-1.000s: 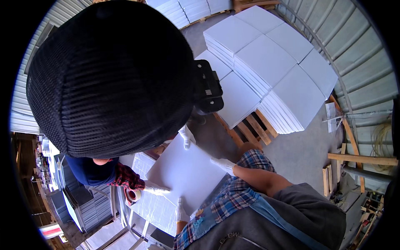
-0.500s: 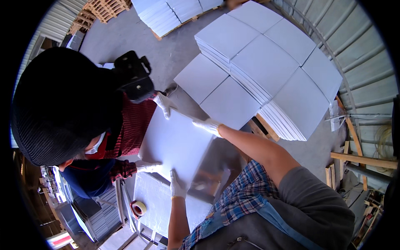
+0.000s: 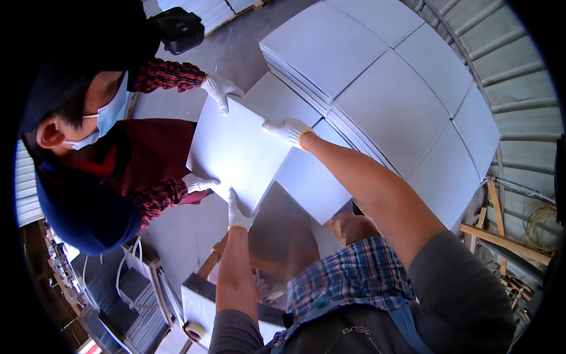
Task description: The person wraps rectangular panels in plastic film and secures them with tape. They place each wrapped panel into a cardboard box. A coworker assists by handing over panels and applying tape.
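Note:
A smooth white square panel (image 3: 236,150) is held between a co-worker and me. My left hand (image 3: 239,213), in a white knit glove, grips its near edge, thumb on top. At the edge by the stack, my gloved right hand (image 3: 289,131) grips it with fingers stretched over the surface. The co-worker's two gloved hands (image 3: 221,91) hold the opposite side. Part of the panel overlaps, in view, the lower step of a tall stack of matching white panels (image 3: 383,94). My fingers under the panel are hidden.
The co-worker (image 3: 88,153) stands close at left. Below my left forearm are a wrapped white block (image 3: 197,301) and a tape roll (image 3: 194,331). More stacked panels (image 3: 197,12) stand behind. Wooden bars (image 3: 507,243) lean by the ribbed wall at right.
The panel has moved off the wrapped block toward the low step of the stack, with all our hands still on it. The co-worker and my view have shifted along with it.

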Action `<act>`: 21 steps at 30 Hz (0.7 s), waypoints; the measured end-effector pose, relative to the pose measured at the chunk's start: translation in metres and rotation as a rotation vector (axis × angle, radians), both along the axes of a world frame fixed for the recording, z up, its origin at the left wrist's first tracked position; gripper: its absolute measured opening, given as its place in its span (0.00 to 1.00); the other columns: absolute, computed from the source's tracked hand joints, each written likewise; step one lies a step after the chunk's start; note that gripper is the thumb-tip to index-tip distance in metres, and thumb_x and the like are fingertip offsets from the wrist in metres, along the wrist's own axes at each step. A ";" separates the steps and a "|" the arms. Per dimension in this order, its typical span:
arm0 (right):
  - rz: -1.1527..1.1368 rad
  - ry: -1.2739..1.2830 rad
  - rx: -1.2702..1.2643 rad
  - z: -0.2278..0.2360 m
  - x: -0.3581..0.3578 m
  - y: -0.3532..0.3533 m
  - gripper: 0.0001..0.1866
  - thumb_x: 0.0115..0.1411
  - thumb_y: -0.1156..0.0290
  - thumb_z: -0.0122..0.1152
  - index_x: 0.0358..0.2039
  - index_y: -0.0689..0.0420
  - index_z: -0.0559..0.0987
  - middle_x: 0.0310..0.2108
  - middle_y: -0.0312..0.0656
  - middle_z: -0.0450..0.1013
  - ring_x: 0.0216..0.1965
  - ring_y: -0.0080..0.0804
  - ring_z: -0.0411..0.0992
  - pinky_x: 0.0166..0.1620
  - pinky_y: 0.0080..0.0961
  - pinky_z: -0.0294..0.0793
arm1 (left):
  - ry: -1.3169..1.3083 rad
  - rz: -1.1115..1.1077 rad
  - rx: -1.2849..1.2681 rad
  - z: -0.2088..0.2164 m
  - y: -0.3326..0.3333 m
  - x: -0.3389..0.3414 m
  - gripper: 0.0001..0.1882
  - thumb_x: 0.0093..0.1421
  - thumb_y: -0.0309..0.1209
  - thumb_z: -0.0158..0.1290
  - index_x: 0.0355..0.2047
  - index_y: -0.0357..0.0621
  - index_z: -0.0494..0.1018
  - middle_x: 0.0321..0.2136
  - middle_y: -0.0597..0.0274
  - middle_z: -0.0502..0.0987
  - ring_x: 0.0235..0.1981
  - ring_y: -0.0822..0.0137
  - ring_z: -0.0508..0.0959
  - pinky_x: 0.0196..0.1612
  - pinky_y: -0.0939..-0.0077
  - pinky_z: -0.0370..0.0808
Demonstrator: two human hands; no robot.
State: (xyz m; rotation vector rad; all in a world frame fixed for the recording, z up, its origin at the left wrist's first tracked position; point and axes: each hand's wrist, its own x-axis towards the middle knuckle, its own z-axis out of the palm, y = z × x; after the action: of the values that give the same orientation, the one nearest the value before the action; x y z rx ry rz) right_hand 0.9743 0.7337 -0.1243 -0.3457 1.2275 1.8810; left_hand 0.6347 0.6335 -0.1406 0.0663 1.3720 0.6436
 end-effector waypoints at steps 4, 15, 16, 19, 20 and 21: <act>-0.598 0.699 -0.417 -0.079 0.027 0.029 0.35 0.66 0.41 0.49 0.59 0.59 0.73 0.55 0.43 0.70 0.57 0.38 0.68 0.58 0.27 0.66 | -0.053 0.000 0.002 -0.064 0.045 0.031 0.40 0.56 0.67 0.58 0.64 0.66 0.64 0.61 0.69 0.68 0.61 0.55 0.67 0.58 0.43 0.68; -1.865 2.741 -1.422 -0.068 0.055 0.019 0.28 0.69 0.53 0.49 0.64 0.54 0.68 0.58 0.45 0.72 0.57 0.40 0.71 0.57 0.31 0.70 | -0.083 -0.052 0.047 -0.139 0.079 0.029 0.36 0.62 0.65 0.52 0.64 0.64 0.65 0.61 0.70 0.70 0.60 0.57 0.71 0.56 0.48 0.72; -1.882 2.637 -1.374 -0.064 0.052 0.020 0.27 0.68 0.53 0.50 0.63 0.54 0.69 0.55 0.46 0.75 0.54 0.41 0.74 0.56 0.33 0.73 | -0.081 -0.066 0.047 -0.139 0.081 0.022 0.36 0.62 0.65 0.52 0.65 0.64 0.65 0.61 0.70 0.70 0.60 0.57 0.71 0.56 0.48 0.72; -1.975 2.632 -1.034 -0.051 0.056 -0.004 0.24 0.64 0.50 0.56 0.51 0.56 0.76 0.48 0.48 0.78 0.48 0.46 0.78 0.49 0.39 0.77 | -0.092 -0.131 0.042 -0.137 0.085 0.034 0.37 0.63 0.65 0.51 0.66 0.63 0.63 0.62 0.69 0.70 0.60 0.57 0.71 0.57 0.49 0.72; -2.034 2.766 -0.924 -0.033 0.055 -0.013 0.23 0.63 0.50 0.58 0.47 0.56 0.78 0.46 0.49 0.79 0.46 0.47 0.78 0.47 0.42 0.77 | -0.085 -0.150 0.062 -0.137 0.086 0.033 0.38 0.62 0.65 0.51 0.67 0.63 0.62 0.63 0.69 0.69 0.60 0.56 0.71 0.57 0.49 0.72; -2.023 2.792 -0.938 -0.028 0.057 -0.019 0.22 0.63 0.51 0.59 0.47 0.55 0.79 0.47 0.49 0.79 0.46 0.48 0.78 0.47 0.42 0.77 | -0.080 -0.167 0.084 -0.138 0.088 0.035 0.39 0.62 0.65 0.51 0.67 0.62 0.62 0.63 0.69 0.69 0.61 0.56 0.71 0.57 0.49 0.72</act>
State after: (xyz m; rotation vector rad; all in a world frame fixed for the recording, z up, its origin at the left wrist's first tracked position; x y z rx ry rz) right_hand 1.0310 0.7143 -0.1526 -2.2843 -1.4473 1.2352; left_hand 0.6696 0.7212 -0.2785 0.2182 1.2475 0.5573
